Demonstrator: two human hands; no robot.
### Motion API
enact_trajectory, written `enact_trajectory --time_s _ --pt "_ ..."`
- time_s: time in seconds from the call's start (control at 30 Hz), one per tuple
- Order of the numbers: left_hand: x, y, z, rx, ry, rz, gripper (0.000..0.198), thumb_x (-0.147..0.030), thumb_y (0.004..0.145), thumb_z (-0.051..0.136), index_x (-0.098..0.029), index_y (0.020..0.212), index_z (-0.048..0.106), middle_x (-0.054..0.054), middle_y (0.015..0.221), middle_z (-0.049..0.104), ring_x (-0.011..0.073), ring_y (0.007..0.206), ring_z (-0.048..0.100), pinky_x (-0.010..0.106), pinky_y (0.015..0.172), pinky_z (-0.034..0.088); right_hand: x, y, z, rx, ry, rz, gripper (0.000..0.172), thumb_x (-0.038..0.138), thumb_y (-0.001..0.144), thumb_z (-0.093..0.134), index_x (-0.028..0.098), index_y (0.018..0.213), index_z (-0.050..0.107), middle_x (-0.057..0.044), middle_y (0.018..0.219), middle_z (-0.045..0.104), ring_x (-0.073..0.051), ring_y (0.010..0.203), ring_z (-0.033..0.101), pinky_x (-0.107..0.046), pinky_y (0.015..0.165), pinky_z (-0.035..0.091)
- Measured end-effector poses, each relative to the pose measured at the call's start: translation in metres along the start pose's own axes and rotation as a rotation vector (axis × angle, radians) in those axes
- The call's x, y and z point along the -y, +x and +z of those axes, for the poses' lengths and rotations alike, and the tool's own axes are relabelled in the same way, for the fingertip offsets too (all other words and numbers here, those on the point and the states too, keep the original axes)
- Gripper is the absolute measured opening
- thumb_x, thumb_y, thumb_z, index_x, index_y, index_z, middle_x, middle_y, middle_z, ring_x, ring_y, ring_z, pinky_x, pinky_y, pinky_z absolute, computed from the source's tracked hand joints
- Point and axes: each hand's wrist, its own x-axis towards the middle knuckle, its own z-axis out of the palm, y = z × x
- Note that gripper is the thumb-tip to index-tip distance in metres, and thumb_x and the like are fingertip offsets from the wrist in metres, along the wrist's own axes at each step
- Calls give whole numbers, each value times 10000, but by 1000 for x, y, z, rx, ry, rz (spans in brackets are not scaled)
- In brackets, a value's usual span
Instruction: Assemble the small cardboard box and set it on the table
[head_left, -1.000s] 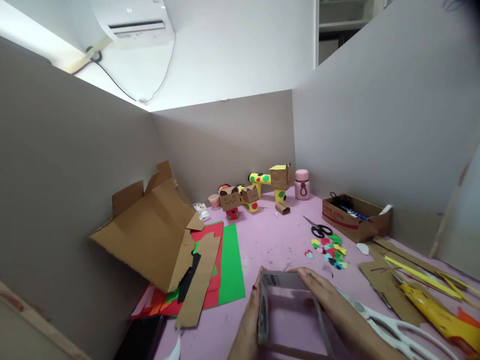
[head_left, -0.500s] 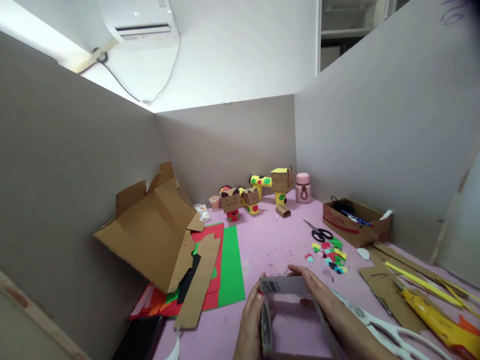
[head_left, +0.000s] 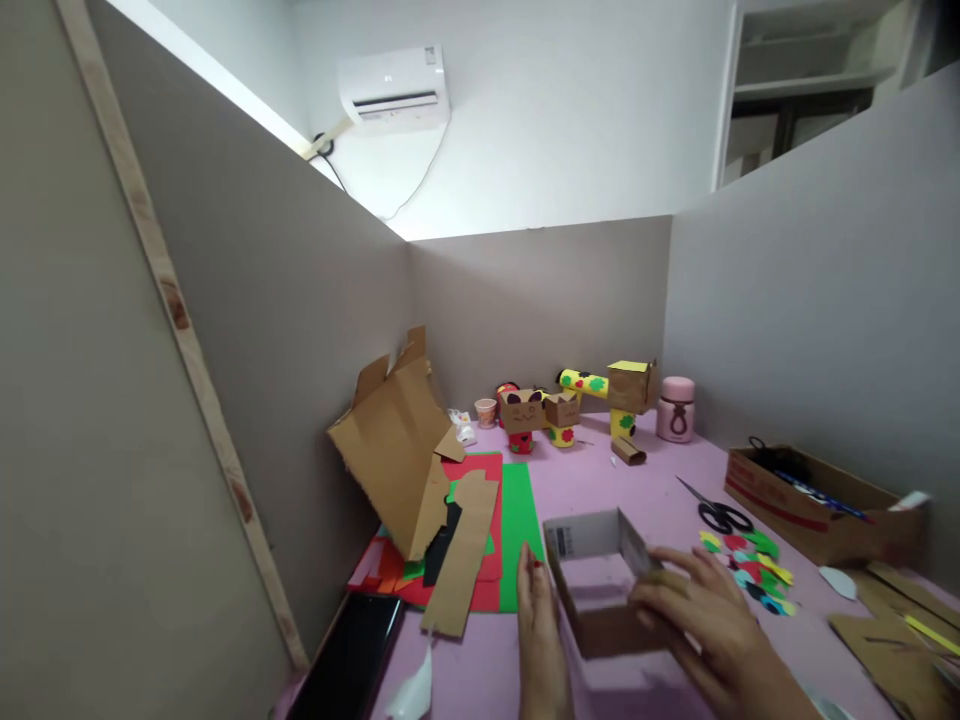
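Observation:
A bottomless rectangular cardboard frame [head_left: 616, 632], brown outside and greyish inside with a small barcode print, is tilted above the pink table. My right hand [head_left: 701, 612] grips its right side, fingers over the wall and partly blurred. Beside the frame's left wall, my left hand [head_left: 540, 630] is upright with fingers stretched out; whether it touches the cardboard I cannot tell. Left of that hand lie green paper [head_left: 519, 530], red paper [head_left: 491, 515] and a cardboard strip [head_left: 461, 560].
Black scissors [head_left: 716, 510] and colourful paper cutouts [head_left: 750, 570] lie right of the frame. A cardboard box [head_left: 817, 525] with pens stands farther right. Decorated cardboard animals [head_left: 521, 412] and a pink bottle [head_left: 676, 410] stand at the back. A phone [head_left: 349, 655] lies front left.
My left hand has come off the frame's left side and straightened. The frame has turned and tilted in my right hand. The camera view has swung left.

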Motion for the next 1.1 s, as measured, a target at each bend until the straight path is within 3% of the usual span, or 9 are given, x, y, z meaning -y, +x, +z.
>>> enact_trajectory --time_s 0.13,0.3,0.43,0.53,0.7,0.87,0.93,1.0,1.1 --pt "13 0 -1 9 125 73 769 -545 797 521 -110 1381 276 135 1500 244 225 1390 183 315 1125 145 -35 58 2 -79 -12 117 166 219 891 488 174 896 648 -99 982 678 -265 1025 552 -425 888 424" --pt "36 7 -4 60 384 250 617 -502 847 456 -82 1299 420 177 1410 384 264 1323 314 329 1090 203 -85 116 36 -90 -22 214 114 229 894 551 146 932 620 -27 948 652 -192 916 613 -403 807 494" --pt "50 14 -7 54 335 277 593 -482 824 509 -77 1256 484 187 1342 458 273 1285 374 303 1065 245 -99 131 59 -65 -10 199 110 227 890 563 149 931 629 -33 985 655 -193 933 618 -414 825 500" --pt "49 13 -6 46 342 289 546 -445 830 511 -80 1236 505 186 1323 479 274 1267 394 304 1058 251 -97 126 55 -92 -18 208 194 208 883 567 155 1068 595 -71 1186 593 -241 1094 553 -476 914 448" --pt "25 1 0 57 414 260 484 -402 852 476 -107 1236 494 162 1337 475 261 1261 401 336 1064 255 -86 69 -14 -89 -62 258 340 247 880 478 192 1210 539 -122 1287 534 -258 1179 494 -444 997 383" --pt "6 -6 2 113 430 242 398 -364 866 464 -164 1209 487 129 1322 486 237 1258 404 354 1071 254 -62 -56 -88 15 -141 458 330 413 845 464 231 1025 671 -115 1001 708 -303 910 648 -454 794 513" --pt "4 -6 3 130 442 240 394 -369 866 463 -171 1206 483 128 1315 487 242 1247 417 370 1063 269 -51 -101 -96 166 -158 578 328 384 815 467 226 979 704 -122 989 727 -315 903 665 -450 778 532" --pt "2 -6 3 143 454 236 400 -389 867 458 -175 1204 481 129 1313 488 251 1233 434 391 1053 287 -43 -130 -91 336 -182 659 434 338 783 476 173 1140 659 -170 1147 671 -334 1041 625 -462 892 493" --pt "1 -7 3 146 475 237 411 -410 861 459 -176 1198 484 133 1305 500 261 1217 452 421 1045 297 -39 -145 -73 380 -242 628 492 253 784 452 157 1249 580 -182 1218 626 -338 1116 579 -481 928 466"
